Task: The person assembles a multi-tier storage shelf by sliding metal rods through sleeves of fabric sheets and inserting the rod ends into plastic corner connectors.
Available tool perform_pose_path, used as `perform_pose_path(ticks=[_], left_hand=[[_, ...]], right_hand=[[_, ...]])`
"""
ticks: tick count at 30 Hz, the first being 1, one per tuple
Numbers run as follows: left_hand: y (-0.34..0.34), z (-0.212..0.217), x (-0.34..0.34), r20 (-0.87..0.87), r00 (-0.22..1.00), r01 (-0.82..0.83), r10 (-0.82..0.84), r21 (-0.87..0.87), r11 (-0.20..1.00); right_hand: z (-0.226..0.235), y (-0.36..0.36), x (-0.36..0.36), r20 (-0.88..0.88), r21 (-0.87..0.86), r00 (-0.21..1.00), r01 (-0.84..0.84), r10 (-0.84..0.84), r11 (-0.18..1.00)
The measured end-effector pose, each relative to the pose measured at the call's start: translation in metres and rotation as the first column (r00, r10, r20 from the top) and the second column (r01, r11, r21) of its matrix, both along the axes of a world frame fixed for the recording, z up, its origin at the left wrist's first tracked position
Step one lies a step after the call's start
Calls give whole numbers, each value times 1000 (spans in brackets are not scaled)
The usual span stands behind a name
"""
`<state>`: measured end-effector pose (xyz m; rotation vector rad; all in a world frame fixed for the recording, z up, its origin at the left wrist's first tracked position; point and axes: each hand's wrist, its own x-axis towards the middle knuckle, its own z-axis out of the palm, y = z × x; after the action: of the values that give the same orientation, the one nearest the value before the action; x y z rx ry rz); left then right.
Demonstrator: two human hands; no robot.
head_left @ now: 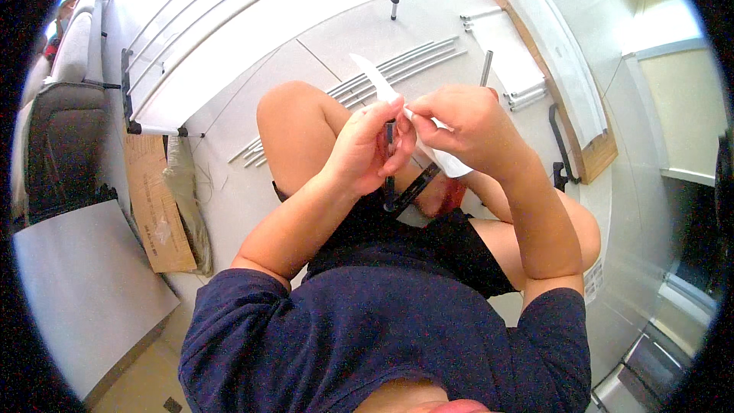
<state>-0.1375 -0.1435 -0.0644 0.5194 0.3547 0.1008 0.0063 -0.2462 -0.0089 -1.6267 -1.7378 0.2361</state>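
My left hand is closed around a black frame piece with an angled bar, held over my crossed legs. A white strip of thin wrapping sticks up beyond the left fingertips. More white wrapping hangs below my right hand. That hand is closed, thumb and fingers pinching the white wrapping close to the left fingertips. A dark tube end shows just beyond the right hand; whether it joins the black piece is hidden.
Several thin metal tubes lie on the tiled floor beyond my legs. A white-shelved rack stands ahead left. Bundled tubes, a wooden board and a black curved handle lie at right. Flattened cardboard is at left.
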Motion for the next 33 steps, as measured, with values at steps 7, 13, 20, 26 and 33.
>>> perform_pose_path(ticks=[7,13,20,26,33], left_hand=[[1,4,1,-77,996,-52,55,42,998],[1,4,-1,-15,999,-40,40,24,999],[-3,-1,10,-76,994,-65,75,118,991],[-4,15,8,-14,996,-81,82,82,993],[-4,19,14,27,997,-79,77,82,994]], right_hand=[[6,5,-6,92,-3,995,24,-24,1000],[13,2,-15,147,-39,984,112,-105,993],[7,-3,-12,48,-94,980,195,-191,976],[14,-5,-23,175,-2,965,196,-193,981],[14,-10,-32,120,5,945,305,-304,952]])
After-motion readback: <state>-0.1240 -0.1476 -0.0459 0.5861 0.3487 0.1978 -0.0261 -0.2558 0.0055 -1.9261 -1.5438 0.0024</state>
